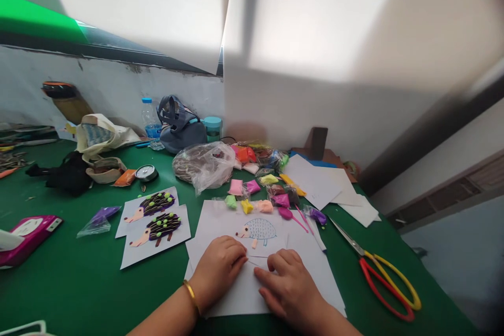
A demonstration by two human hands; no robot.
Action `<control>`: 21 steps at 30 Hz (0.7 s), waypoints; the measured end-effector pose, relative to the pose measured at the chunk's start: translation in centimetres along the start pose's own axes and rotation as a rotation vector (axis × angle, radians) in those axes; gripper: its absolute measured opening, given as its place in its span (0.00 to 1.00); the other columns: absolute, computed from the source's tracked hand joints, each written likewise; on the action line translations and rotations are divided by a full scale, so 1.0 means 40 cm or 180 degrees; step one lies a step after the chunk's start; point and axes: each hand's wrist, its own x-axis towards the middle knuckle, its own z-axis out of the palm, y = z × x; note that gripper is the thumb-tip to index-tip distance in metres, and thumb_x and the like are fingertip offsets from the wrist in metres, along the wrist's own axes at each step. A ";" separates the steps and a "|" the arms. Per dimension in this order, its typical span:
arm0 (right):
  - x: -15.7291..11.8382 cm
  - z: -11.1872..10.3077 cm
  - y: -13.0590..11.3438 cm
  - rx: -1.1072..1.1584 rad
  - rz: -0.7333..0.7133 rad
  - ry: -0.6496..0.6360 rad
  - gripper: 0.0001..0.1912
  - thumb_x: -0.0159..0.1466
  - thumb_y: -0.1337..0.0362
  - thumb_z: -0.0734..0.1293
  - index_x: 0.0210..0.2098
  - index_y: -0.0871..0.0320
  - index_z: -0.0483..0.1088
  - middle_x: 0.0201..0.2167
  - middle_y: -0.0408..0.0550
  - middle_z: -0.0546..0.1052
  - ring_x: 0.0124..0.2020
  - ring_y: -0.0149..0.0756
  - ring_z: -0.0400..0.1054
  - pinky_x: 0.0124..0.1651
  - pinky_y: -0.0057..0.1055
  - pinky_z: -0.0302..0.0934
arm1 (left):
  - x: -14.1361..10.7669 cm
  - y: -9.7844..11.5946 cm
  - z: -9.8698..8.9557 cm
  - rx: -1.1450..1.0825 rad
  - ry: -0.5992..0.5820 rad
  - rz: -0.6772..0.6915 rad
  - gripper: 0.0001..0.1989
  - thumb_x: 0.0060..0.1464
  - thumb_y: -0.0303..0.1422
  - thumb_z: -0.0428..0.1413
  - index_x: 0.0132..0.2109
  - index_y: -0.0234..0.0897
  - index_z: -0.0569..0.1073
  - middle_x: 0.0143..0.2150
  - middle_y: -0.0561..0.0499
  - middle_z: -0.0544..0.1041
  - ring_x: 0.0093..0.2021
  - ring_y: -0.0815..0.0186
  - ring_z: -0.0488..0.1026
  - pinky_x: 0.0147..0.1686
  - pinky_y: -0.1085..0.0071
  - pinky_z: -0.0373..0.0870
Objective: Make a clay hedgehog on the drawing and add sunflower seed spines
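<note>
White paper (232, 302) lies on the green table, with a blue-outlined hedgehog drawing (260, 230) on it; its face and one foot are peach-coloured. My left hand (222, 268), with a gold bangle at the wrist, rests on the sheet below the drawing, its fingers bent and thumb against the fingertips. Something thin reaches from those fingertips toward the right. Across from it, my right hand (289, 283) lies on the paper with fingers spread, index fingertip near a thin dark strand (258, 257). Packs of coloured clay (236, 187) sit beyond the drawing.
Two finished hedgehog cards (157, 252) lie to the left, near a purple clay bag (100, 219). Large scissors (364, 254) with red and yellow handles are at the right. Behind stand a plastic bag (207, 165), a blue-grey bag (181, 131) and loose white sheets (315, 181).
</note>
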 end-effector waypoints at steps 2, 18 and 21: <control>-0.001 0.002 -0.003 0.0037 -0.0105 -0.0093 0.16 0.62 0.59 0.67 0.51 0.48 0.70 0.36 0.45 0.71 0.38 0.40 0.60 0.41 0.37 0.50 | 0.000 -0.001 0.001 0.0001 -0.0019 -0.0018 0.05 0.56 0.26 0.56 0.35 0.38 0.76 0.35 0.50 0.80 0.38 0.61 0.75 0.41 0.63 0.72; -0.002 0.004 -0.003 0.0023 0.0004 -0.0026 0.17 0.64 0.60 0.65 0.52 0.49 0.69 0.37 0.47 0.71 0.39 0.41 0.59 0.42 0.39 0.48 | 0.000 -0.007 0.007 -0.0006 -0.0146 -0.0151 0.04 0.57 0.26 0.56 0.36 0.38 0.76 0.36 0.50 0.80 0.40 0.60 0.74 0.43 0.61 0.70; -0.003 0.003 -0.001 0.0086 -0.0005 0.0014 0.10 0.63 0.60 0.65 0.45 0.49 0.72 0.35 0.45 0.70 0.37 0.40 0.58 0.41 0.38 0.47 | 0.000 -0.005 0.006 -0.0030 -0.0144 -0.0140 0.04 0.57 0.26 0.57 0.36 0.38 0.76 0.36 0.50 0.80 0.39 0.60 0.74 0.43 0.62 0.70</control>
